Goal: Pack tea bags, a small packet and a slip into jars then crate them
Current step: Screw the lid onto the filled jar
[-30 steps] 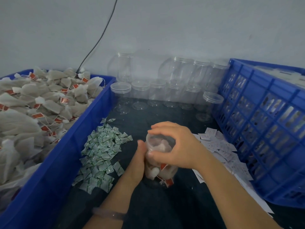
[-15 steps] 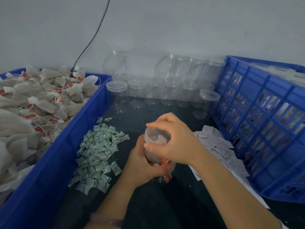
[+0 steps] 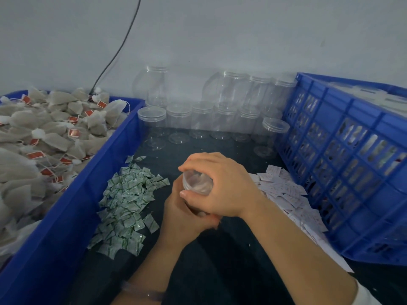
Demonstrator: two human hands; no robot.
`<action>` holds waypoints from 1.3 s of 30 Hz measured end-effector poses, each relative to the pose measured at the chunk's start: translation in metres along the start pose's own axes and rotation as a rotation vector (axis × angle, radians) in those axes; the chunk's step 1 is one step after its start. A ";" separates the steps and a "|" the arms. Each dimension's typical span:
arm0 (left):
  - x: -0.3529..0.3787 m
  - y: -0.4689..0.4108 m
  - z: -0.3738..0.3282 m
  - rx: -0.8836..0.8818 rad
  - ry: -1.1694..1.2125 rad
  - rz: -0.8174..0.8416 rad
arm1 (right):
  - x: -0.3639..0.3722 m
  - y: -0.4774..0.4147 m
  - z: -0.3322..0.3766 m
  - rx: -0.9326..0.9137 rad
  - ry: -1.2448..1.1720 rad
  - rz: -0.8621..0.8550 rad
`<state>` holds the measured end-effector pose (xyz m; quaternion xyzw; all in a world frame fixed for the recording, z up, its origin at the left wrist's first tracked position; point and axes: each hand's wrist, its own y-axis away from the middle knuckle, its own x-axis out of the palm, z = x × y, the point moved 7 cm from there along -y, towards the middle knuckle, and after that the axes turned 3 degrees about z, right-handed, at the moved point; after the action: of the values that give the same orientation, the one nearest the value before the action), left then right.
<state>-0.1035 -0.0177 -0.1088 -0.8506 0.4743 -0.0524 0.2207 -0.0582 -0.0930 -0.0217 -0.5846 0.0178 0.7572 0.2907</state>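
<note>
Clear plastic jar (image 3: 196,183) held at the middle of the dark surface (image 3: 222,271): left hand (image 3: 182,220) wraps its body, right hand (image 3: 226,186) curls over its top. Green-printed packets (image 3: 127,201) lie nearer the left edge, white slips (image 3: 284,192) nearer the right, beside the blue crate (image 3: 343,164).

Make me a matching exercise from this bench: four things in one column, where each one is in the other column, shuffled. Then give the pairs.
Things:
1. tea bags
2. green-printed packets
3. white slips
4. filled jar

Places:
A. gripped by the left hand and the right hand
B. heaped in the blue bin
C. spread on the table beside the slatted blue crate
D. spread on the table beside the blue bin

Pairs: 1-B, 2-D, 3-C, 4-A
</note>
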 end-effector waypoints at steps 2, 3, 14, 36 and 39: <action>0.005 0.001 0.002 -0.015 -0.007 0.009 | 0.002 -0.003 -0.001 0.031 0.019 0.032; 0.005 0.001 0.002 -0.017 -0.019 0.003 | 0.002 -0.006 0.000 0.028 0.036 0.058; 0.001 0.001 0.012 -0.069 -0.074 -0.043 | 0.016 -0.011 -0.002 0.159 0.081 0.030; 0.008 -0.015 0.031 -0.005 -0.128 0.018 | 0.029 -0.007 -0.013 0.172 0.103 0.029; 0.010 -0.011 0.025 -0.004 -0.138 -0.016 | 0.031 -0.008 -0.012 0.201 0.097 0.004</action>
<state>-0.0817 -0.0128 -0.1281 -0.8564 0.4513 0.0057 0.2508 -0.0483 -0.0782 -0.0508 -0.5883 0.1088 0.7231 0.3452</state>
